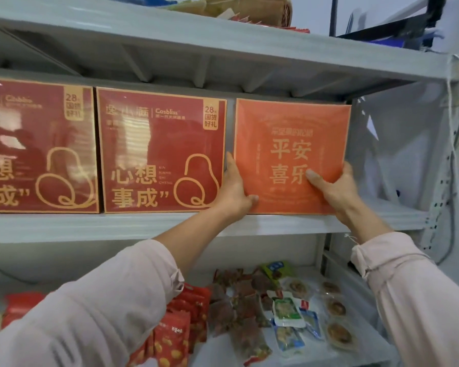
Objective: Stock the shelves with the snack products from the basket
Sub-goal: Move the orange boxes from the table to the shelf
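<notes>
Gripping left hand [235, 192]: clasps the orange box [292, 154] at its 8 o'clock corner, thumb on the front face, fingers behind the left edge.
Right hand [334, 186]: clasps the same box at its 4 o'clock corner, thumb pressed on the front face, fingers round the right edge.
Orange box: upright on the middle shelf [90, 226], printed face outward, lower edge along the board's front lip.
Dark red box [162, 149]: upright at 9 o'clock of the orange box, just beside it; the left hand sits in the gap.
Second dark red box [37, 147]: further along at 9 o'clock, cut by the frame edge.
Clear plastic bag [398, 144]: at 3 o'clock of the orange box.
Snack packets [249, 308]: at 6 o'clock, lying loose on the lower shelf [371, 348].
</notes>
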